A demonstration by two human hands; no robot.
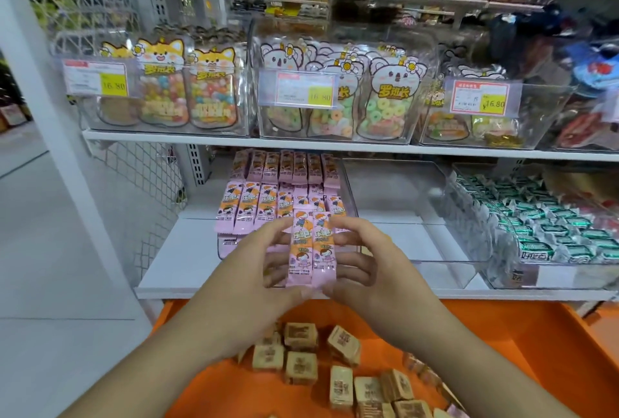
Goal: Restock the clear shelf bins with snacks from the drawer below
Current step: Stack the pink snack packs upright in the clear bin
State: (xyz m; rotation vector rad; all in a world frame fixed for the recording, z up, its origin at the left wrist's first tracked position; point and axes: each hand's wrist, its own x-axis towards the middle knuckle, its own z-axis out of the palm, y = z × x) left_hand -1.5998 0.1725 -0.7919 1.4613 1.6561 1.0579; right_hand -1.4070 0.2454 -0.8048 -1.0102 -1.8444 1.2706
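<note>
The left hand [268,260] and right hand [360,260] both hold two pink snack packs [311,248] side by side, in front of the clear bin [350,196] of the same packs. The bin sits on a white shelf [174,263]. Below is an orange drawer [522,334] with tan wrapped squares [301,367]. Each pink pack shows a cartoon child.

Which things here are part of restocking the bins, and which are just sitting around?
Part of the job:
- left hand and right hand, together holding two pink stick-shaped snack packets
- clear plastic bin of matching pink packets
- empty clear plastic bin
- orange drawer with tan square wrapped snacks

Just sitting around:
- upper-shelf bins of animal-shaped candy pouches
- yellow price tags
- green-wrapped sweets
</note>
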